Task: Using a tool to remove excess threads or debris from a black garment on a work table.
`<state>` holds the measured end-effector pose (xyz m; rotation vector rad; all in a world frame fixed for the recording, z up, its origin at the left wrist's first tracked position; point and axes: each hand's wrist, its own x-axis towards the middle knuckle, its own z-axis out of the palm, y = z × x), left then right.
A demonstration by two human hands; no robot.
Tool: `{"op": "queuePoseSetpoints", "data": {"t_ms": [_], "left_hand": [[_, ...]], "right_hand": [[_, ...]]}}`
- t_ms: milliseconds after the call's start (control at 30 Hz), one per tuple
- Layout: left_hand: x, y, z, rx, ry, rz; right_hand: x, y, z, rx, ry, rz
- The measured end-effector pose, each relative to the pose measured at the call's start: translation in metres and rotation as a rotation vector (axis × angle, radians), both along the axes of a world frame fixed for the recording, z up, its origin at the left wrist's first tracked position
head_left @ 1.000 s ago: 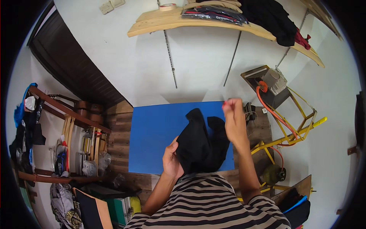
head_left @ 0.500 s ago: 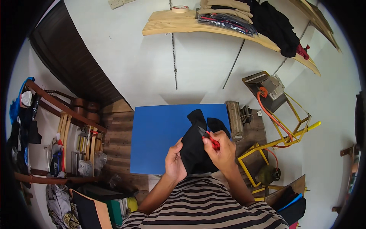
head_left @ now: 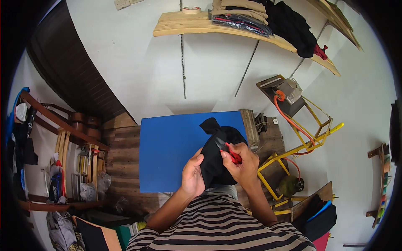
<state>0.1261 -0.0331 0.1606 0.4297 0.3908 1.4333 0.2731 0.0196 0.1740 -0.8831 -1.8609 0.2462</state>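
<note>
A black cloth garment (head_left: 212,165) is bunched up in front of my body, over the near right part of the blue tabletop (head_left: 167,142). My left hand (head_left: 193,173) grips its left edge, thumb on top, the other fingers partly hidden behind the fabric. In my right hand (head_left: 243,164) is a pair of small red-handled snips (head_left: 233,155). Their dark pointed blades lie against the upper face of the cloth, pointing up and to the left. Whether the blades are apart cannot be made out.
Right of the table stand a wooden block (head_left: 250,127), a yellow metal frame (head_left: 293,154) with an orange hose (head_left: 289,119), and a green gas cylinder (head_left: 289,186). A wooden shelf (head_left: 184,27) with folded clothes crosses the wall ahead. Crowded racks (head_left: 63,115) line the left.
The view has shifted slightly, moving the surroundings left. The garment's right flap has folded in, closing the gap at its top. Both hands keep their hold.
</note>
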Motion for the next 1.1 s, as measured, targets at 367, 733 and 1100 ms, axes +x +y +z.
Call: {"op": "queuePoseSetpoints", "data": {"t_ms": [367, 733, 1100], "left_hand": [[-0.008, 0.004, -0.003, 0.015, -0.016, 0.02], [-0.01, 0.012, -0.004, 0.01, 0.003, 0.001], [-0.012, 0.02, 0.0, 0.033, 0.017, 0.011]], "right_hand": [[-0.014, 0.002, -0.004, 0.036, -0.002, 0.03], [-0.02, 0.004, -0.009, 0.007, 0.071, 0.005], [-0.023, 0.002, -0.006, -0.073, 0.126, 0.049]]}}
